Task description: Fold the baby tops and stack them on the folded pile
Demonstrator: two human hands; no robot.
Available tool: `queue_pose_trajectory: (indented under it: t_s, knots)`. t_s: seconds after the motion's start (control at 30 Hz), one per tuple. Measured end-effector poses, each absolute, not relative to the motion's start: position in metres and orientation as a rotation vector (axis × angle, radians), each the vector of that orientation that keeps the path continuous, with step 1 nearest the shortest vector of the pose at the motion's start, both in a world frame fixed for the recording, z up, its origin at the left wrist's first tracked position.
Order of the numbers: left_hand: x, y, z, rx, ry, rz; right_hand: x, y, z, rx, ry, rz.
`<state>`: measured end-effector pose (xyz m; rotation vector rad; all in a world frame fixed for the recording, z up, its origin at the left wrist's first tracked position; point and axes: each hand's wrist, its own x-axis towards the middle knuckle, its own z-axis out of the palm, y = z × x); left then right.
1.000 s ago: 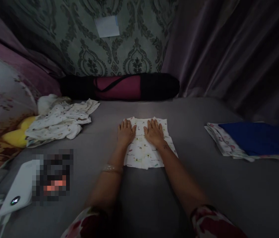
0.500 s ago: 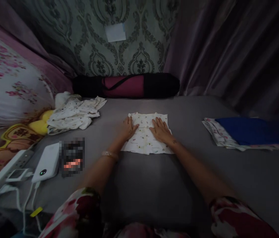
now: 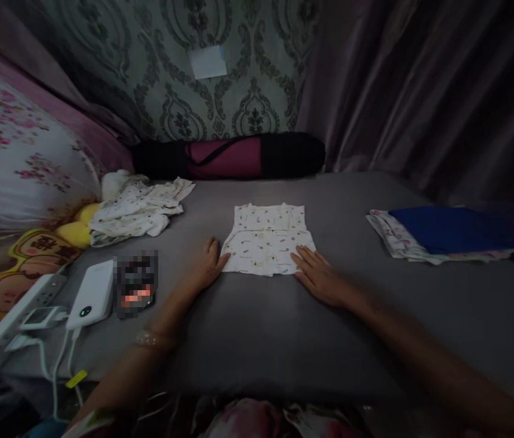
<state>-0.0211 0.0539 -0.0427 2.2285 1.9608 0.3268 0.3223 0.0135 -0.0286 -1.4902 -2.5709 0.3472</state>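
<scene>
A small white garment (image 3: 263, 243) with a scattered print lies folded flat on the grey sheet in the middle of the head view. It is narrower at the far end, and a fold line crosses it. My left hand (image 3: 208, 264) rests beside its near left corner, thumb reaching to the edge and apart from the fingers. Over the near right corner, my right hand (image 3: 323, 277) lies open, fingertips on the fabric. Neither hand grips anything.
Left of the garment lies a rumpled pile of white clothes (image 3: 140, 210). A blue folded cloth (image 3: 452, 228) tops a stack at right. A white power bank (image 3: 93, 295), a blurred-out device (image 3: 135, 285) and a power strip (image 3: 14, 316) sit at left. A black-and-maroon long bag (image 3: 229, 158) lies along the wall.
Both my hands have slid from the garment's upper part toward me and outward, to its near corners. The garment's upper half is now uncovered and looks flat.
</scene>
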Motion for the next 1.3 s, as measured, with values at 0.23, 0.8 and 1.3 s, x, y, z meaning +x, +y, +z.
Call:
queue_pose_trajectory:
  t_s: [0.23,0.8,1.3]
  knots:
    - [-0.034,0.024,-0.04,2.167,1.893,0.531,0.364,-0.012,-0.028,-1.443,-2.526,0.483]
    - [-0.016,0.029,-0.024,1.812,1.906,0.58,0.354,0.009,-0.019,-2.103,-2.027,0.465]
    - [-0.026,0.019,-0.022,2.216,1.423,0.588,0.35,0.008,-0.014,-1.693,-2.218,0.518]
